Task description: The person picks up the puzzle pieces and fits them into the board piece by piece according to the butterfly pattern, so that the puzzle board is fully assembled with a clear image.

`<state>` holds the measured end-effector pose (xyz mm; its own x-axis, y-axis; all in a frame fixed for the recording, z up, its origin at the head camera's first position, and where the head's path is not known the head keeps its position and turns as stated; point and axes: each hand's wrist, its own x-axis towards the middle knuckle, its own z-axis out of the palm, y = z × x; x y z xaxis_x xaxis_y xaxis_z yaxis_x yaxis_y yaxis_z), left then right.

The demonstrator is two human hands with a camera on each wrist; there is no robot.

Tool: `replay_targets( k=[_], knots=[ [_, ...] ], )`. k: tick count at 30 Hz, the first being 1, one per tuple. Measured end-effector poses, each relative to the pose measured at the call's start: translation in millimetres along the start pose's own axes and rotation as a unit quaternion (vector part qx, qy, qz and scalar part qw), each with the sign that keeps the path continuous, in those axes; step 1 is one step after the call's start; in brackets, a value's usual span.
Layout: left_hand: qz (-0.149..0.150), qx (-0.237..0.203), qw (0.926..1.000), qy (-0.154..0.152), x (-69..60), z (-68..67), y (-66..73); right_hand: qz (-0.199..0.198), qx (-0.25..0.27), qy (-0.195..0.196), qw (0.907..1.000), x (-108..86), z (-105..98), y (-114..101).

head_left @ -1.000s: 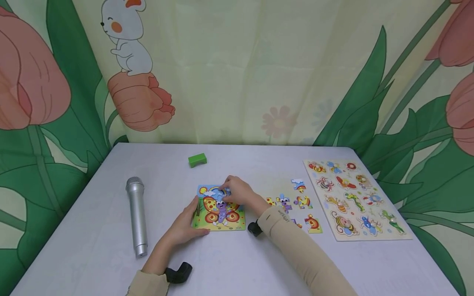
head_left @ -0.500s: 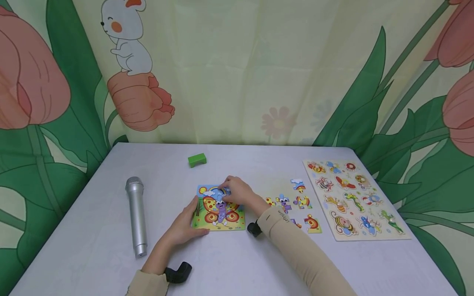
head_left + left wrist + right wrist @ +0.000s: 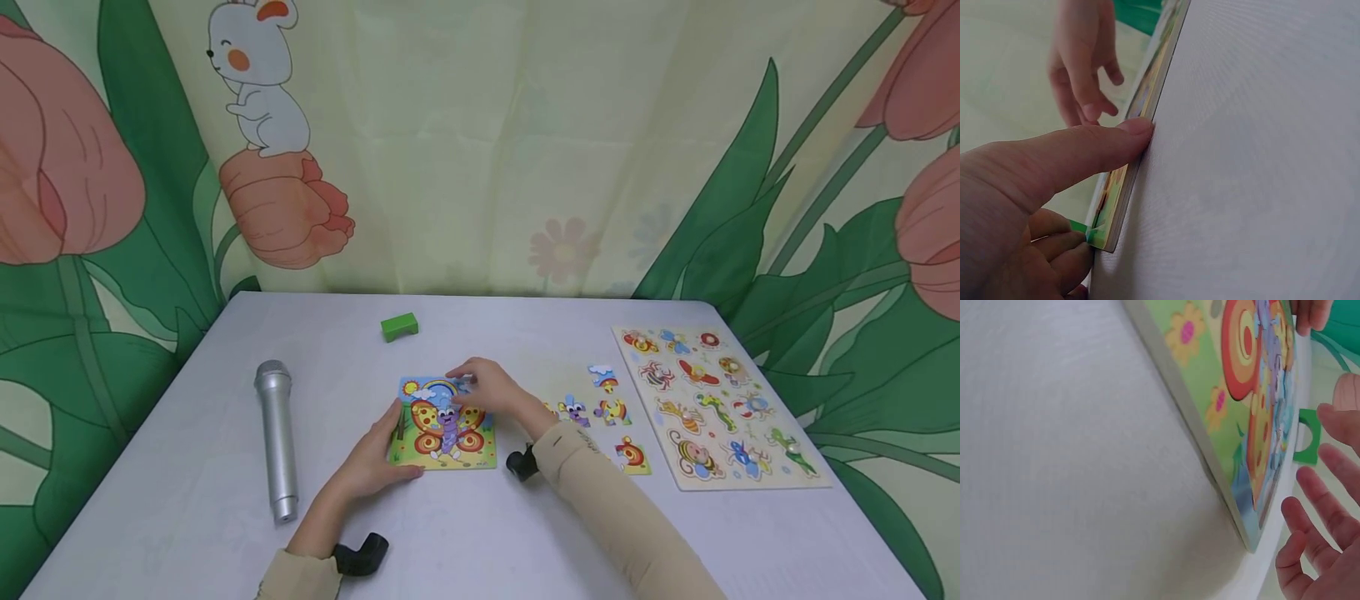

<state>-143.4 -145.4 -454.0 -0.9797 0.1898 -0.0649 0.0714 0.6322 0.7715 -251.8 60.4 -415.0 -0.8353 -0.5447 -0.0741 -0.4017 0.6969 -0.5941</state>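
A butterfly jigsaw puzzle (image 3: 442,458) lies flat on the table in front of me, its picture showing a sun and a rainbow. My left hand (image 3: 369,460) holds its near left corner. In the left wrist view the thumb lies against the near edge of the puzzle (image 3: 1110,215), and the curled fingers touch the adjoining side. Above the far right part of the puzzle is my right hand (image 3: 495,390). In the right wrist view that hand (image 3: 1329,519) has its fingers spread and loosely bent, apart from the puzzle (image 3: 1235,419), with nothing between them.
Several loose puzzle pieces (image 3: 612,411) lie right of the puzzle, partly hidden by the right arm. Beyond them is a large insect-picture board (image 3: 726,408). A silver microphone (image 3: 277,442) lies at left. A green block (image 3: 400,327) sits toward the back.
My right hand has lifted slightly off the puzzle's upper right part and shifted a little to the right, its fingers loosening. The left hand and puzzle stay in place.
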Motion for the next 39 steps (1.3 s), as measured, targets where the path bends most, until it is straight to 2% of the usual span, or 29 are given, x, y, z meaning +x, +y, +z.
replay_targets(
  k=[12, 19, 27, 32, 39],
  knots=[
    [-0.003, 0.004, 1.0000, 0.003, -0.1, 0.4, -0.5, -0.018, 0.047, 0.048, 0.9976, -19.9, -21, 18],
    [-0.003, 0.006, 1.0000, 0.008, -0.4, 2.0, -1.2, -0.005, 0.043, 0.065, 0.9970, -39.8, -42, 36],
    [-0.001, 0.008, 0.9999, 0.014, -0.8, 2.0, -1.0, -0.003, 0.032, 0.093, 0.9951, -61.6, -64, 67],
    [0.000, 0.011, 0.9998, 0.016, -0.4, 2.7, -1.5, 0.005, 0.022, 0.107, 0.9940, -74.7, -77, 85],
    [-0.005, 0.005, 0.9999, 0.015, 0.2, 3.1, -1.2, 0.046, 0.018, 0.100, 0.9938, -90.8, -97, 106]
  ],
)
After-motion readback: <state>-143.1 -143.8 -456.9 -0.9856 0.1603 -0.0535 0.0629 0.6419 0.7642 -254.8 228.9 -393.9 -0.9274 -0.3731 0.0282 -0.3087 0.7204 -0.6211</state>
